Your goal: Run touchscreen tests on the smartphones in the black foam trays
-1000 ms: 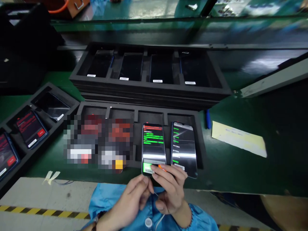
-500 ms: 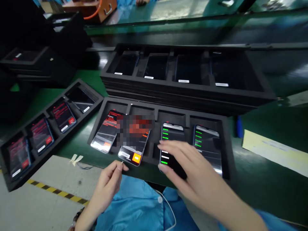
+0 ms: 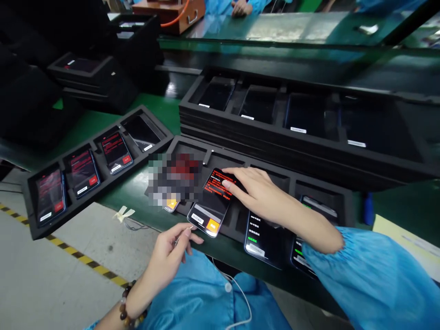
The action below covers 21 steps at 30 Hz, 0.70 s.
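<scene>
My left hand (image 3: 175, 245) is closed in a pinch on a small metal-tipped plug (image 3: 191, 228), just below the lower edge of a smartphone (image 3: 209, 201). That phone shows red text and an orange button. Over its upper right corner lies my right hand (image 3: 254, 188), palm down, fingers stretched and thumb over the screen; firm contact cannot be made out. A black foam tray (image 3: 237, 229) carries the phones, whose lower ends reach its front edge. To the left a blurred-out patch covers most of another phone (image 3: 172, 205). My right arm partly covers two phones with green text (image 3: 263, 240).
Behind stands a stack of black trays (image 3: 275, 133) with dark phones. An angled tray (image 3: 80, 201) at left holds phones, several with red screens. A blue object (image 3: 368, 208) and a yellowish paper (image 3: 402, 243) lie at right. Across the bench is another person's hand (image 3: 241, 8).
My right hand has moved left, from the phone with green text to the one with red text. My left hand still pinches near that phone's lower edge. The view has shifted.
</scene>
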Tool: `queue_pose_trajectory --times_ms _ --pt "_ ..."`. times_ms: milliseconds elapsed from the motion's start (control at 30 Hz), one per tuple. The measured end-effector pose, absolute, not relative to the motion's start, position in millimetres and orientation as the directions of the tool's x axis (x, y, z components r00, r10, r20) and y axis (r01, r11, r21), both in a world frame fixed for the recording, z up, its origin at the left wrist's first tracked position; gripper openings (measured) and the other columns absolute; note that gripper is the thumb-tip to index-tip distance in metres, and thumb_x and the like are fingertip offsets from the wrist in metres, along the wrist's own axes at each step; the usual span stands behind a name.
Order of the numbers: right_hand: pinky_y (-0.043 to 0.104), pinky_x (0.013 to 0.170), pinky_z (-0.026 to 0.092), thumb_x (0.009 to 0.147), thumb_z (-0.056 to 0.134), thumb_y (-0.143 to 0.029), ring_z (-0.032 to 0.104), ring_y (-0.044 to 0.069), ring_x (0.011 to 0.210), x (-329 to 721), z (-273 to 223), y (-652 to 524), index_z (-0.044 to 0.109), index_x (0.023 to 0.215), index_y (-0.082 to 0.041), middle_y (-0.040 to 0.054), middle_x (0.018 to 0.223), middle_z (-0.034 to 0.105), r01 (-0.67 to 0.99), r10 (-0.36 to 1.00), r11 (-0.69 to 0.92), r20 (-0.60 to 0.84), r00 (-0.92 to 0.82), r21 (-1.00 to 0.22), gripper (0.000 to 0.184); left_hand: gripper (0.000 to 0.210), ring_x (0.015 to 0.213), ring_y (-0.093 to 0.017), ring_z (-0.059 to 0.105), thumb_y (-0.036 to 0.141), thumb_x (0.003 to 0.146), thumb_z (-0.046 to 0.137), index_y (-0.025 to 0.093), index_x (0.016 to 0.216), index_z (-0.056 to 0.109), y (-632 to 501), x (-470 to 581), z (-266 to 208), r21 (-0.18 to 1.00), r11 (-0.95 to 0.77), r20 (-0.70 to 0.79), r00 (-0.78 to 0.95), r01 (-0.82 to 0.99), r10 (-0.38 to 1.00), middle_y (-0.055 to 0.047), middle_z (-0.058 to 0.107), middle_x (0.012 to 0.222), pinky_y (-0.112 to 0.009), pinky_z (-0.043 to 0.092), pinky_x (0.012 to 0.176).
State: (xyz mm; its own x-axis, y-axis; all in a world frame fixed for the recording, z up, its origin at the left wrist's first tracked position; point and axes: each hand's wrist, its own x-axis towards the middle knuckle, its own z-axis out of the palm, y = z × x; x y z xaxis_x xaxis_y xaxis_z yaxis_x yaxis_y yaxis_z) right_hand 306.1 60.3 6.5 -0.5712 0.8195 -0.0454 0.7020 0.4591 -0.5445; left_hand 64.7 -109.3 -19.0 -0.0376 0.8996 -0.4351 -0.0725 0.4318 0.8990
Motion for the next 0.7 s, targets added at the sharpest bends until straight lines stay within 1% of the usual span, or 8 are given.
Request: queue_pose_trajectory --times_ms 200,300,367,500,600,633,700 --pt "0.063 0.125 0.037 0.116 0.03 -0.054 0.067 0.032 0.13 311.0 0.7 59.7 0.062 0.149 -0.022 0.0128 0.143 0.073 0.698 0.818 0.459 -0.044 -0.573 -0.55 0.056 0.067 0.057 -0.017 0.065 0.076 0.091 0.077 0.011 0.109 0.078 -108.9 71.8 -23.1 0.904 0.388 -0.416 -0.164 -0.177 0.894 -0.02 0.086 0.1 -0.028 0.056 0.052" --pt "0.063 0.125 0.037 0.116 0.03 -0.053 0.067 0.032 0.129 312.4 0.2 61.6 0.062 0.149 -0.022 0.0128 0.14 0.074 0.693 0.815 0.455 -0.053 -0.577 -0.559 0.055 0.065 0.061 -0.019 0.069 0.074 0.093 0.076 0.011 0.109 0.08 -110.4 75.5 -24.1 0.909 0.376 -0.406 -0.175 -0.181 0.897 -0.019 0.086 0.097 -0.03 0.06 0.057" --pt "0.064 0.126 0.036 0.116 0.031 -0.053 0.067 0.032 0.13 313.0 1.1 63.3 0.062 0.149 -0.025 0.0121 0.142 0.073 0.689 0.814 0.445 -0.062 -0.577 -0.572 0.053 0.065 0.062 -0.02 0.071 0.074 0.094 0.076 0.01 0.107 0.082 -111.8 77.4 -24.5 0.912 0.37 -0.399 -0.172 -0.179 0.901 -0.019 0.086 0.094 -0.031 0.061 0.059" --pt "0.066 0.125 0.036 0.115 0.032 -0.053 0.065 0.034 0.137 313.9 3.0 66.2 0.062 0.148 -0.025 0.0128 0.147 0.071 0.682 0.806 0.43 -0.088 -0.585 -0.591 0.052 0.069 0.058 -0.02 0.07 0.078 0.089 0.078 0.01 0.104 0.081 -111.7 80.4 -26.4 0.912 0.353 -0.397 -0.235 -0.209 0.887 -0.018 0.085 0.089 -0.03 0.059 0.052" --pt "0.067 0.125 0.036 0.114 0.032 -0.054 0.065 0.035 0.136 314.1 3.8 67.5 0.062 0.148 -0.025 0.0126 0.148 0.071 0.683 0.797 0.434 -0.103 -0.595 -0.587 0.054 0.073 0.052 -0.019 0.068 0.082 0.087 0.077 0.01 0.097 0.08 -110.6 83.4 -28.7 0.909 0.36 -0.407 -0.264 -0.21 0.874 -0.013 0.08 0.071 -0.029 0.059 0.049" --pt "0.067 0.125 0.036 0.114 0.032 -0.055 0.065 0.034 0.135 314.1 4.0 67.8 0.061 0.149 -0.024 0.0122 0.149 0.07 0.684 0.795 0.433 -0.109 -0.597 -0.587 0.055 0.074 0.05 -0.019 0.067 0.084 0.086 0.077 0.01 0.095 0.08 -110.4 84.5 -29.3 0.909 0.363 -0.409 -0.272 -0.204 0.871 -0.012 0.079 0.068 -0.029 0.058 0.048" --pt "0.066 0.125 0.037 0.114 0.031 -0.056 0.066 0.034 0.134 313.8 4.6 68.2 0.061 0.15 -0.024 0.0118 0.147 0.071 0.685 0.795 0.429 -0.114 -0.596 -0.589 0.056 0.076 0.047 -0.018 0.066 0.086 0.085 0.075 0.011 0.091 0.079 -110.2 86.4 -29.6 0.908 0.372 -0.415 -0.28 -0.194 0.866 -0.013 0.08 0.07 -0.028 0.057 0.046"
